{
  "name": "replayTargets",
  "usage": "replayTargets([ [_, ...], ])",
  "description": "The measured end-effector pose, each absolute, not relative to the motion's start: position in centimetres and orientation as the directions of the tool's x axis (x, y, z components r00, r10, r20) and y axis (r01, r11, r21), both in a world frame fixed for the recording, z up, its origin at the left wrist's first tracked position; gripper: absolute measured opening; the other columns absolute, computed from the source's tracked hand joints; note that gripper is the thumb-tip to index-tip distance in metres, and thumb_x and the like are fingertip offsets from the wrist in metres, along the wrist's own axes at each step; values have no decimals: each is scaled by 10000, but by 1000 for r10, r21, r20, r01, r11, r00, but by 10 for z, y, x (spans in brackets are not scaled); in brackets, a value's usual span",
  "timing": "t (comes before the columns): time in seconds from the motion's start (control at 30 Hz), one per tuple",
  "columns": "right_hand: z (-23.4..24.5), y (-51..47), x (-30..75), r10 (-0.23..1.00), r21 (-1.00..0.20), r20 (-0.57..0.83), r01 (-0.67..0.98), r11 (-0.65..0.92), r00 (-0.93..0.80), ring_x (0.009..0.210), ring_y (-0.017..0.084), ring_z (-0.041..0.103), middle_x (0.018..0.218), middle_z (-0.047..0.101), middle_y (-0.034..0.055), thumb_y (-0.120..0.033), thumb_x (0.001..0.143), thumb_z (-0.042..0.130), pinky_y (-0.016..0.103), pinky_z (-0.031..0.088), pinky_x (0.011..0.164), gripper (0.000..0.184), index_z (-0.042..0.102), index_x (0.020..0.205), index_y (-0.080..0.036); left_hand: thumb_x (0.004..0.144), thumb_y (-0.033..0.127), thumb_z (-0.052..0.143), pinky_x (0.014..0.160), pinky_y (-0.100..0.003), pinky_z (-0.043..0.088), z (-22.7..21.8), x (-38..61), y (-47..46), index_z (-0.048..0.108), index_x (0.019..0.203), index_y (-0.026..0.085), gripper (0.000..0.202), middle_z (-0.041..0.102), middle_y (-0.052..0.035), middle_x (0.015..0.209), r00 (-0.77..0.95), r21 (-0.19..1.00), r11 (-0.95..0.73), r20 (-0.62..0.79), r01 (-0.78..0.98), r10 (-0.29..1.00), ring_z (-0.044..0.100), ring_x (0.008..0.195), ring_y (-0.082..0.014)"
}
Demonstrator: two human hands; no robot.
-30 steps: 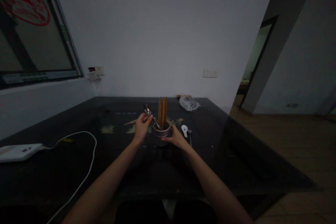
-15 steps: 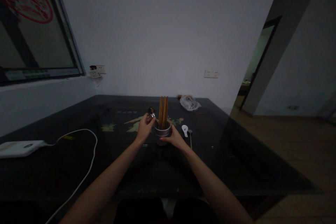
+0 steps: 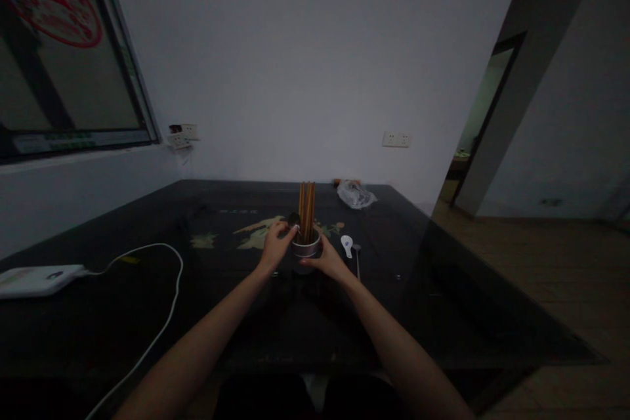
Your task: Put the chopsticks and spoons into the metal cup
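One dark tabletop [image 3: 147, 315] is seen across the lower frame, with a faint painted motif at its centre. One window [image 3: 63, 65] is set in the upper left, cut off by the frame edge, and a red round sticker [image 3: 49, 6] is only partly shown on it. One white device [image 3: 34, 279] is laid at the left edge, with one white cable [image 3: 167, 302] looped from it towards the bottom of the frame.

Two hands are raised at the centre. The metal cup [image 3: 306, 249], just above frame centre, is clasped on its right side by the right hand [image 3: 331, 260]. The left hand [image 3: 276, 247] is held at the cup's left rim, its fingertips [image 3: 296, 228] set against one dark spoon [image 3: 294, 218] that is stood in the cup. Whether that spoon is gripped cannot be told in the dim light.

One bundle of chopsticks [image 3: 306, 210] is stood upright in the cup; the sticks are too close to be counted. One crumpled plastic bag [image 3: 355, 195] is left at the far edge. Right of the cup, one white spoon [image 3: 346, 244] and one grey spoon [image 3: 357, 254] are laid side by side.
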State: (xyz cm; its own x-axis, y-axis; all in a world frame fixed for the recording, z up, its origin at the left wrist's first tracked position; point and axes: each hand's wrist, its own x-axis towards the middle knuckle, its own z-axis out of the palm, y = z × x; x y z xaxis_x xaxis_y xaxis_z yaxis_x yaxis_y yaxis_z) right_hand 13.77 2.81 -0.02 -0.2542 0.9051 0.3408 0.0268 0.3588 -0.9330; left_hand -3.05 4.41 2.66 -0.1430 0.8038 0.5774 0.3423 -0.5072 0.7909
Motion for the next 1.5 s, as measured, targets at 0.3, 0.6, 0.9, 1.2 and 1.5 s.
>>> replayTargets([
  [0.3, -3, 31, 140, 900, -923, 353, 63, 380, -255, 1162, 265, 536, 1260, 567, 107, -248, 490, 840, 430, 402, 1006, 969, 397, 1351, -217, 774, 366, 589, 875, -348, 438, 25, -31, 43, 657, 748, 172, 207, 563, -54, 907, -110, 727, -504, 613, 466, 782, 555, 934, -205],
  [0.6, 5, 25, 140, 909, -929, 323, 94, 358, -263, 1174, 263, 526, 1287, 542, 127, -264, 488, 835, 426, 386, 1023, 991, 371, 1361, -188, 737, 333, 609, 787, -326, 450, 35, -35, 42, 681, 814, 185, 182, 615, -48, 837, -125, 766, -521, 599, 377, 791, 572, 846, -201],
  [0.9, 5, 25, 142, 905, -922, 333, 109, 371, -266, 1153, 253, 539, 1248, 572, 107, -279, 503, 837, 417, 391, 1013, 930, 414, 1327, -192, 724, 353, 622, 737, -300, 456, 48, -45, 41, 667, 745, 166, 193, 669, -36, 756, -84, 799, -514, 562, 312, 823, 608, 768, -198],
  [1.2, 8, 23, 142, 906, -919, 334, 125, 375, -260, 1156, 262, 533, 1239, 576, 115, -275, 504, 834, 429, 386, 1012, 897, 440, 1304, -182, 693, 313, 640, 739, -299, 484, 47, -40, 38, 652, 766, 169, 162, 678, -31, 766, -98, 797, -539, 580, 274, 809, 622, 762, -187],
  [1.5, 6, 24, 142, 911, -925, 320, 123, 360, -262, 1174, 269, 526, 1286, 546, 116, -257, 507, 826, 438, 396, 1011, 959, 386, 1358, -206, 668, 282, 646, 732, -302, 464, 46, -37, 37, 636, 790, 178, 161, 646, -20, 738, -134, 782, -531, 594, 326, 793, 593, 745, -181],
])
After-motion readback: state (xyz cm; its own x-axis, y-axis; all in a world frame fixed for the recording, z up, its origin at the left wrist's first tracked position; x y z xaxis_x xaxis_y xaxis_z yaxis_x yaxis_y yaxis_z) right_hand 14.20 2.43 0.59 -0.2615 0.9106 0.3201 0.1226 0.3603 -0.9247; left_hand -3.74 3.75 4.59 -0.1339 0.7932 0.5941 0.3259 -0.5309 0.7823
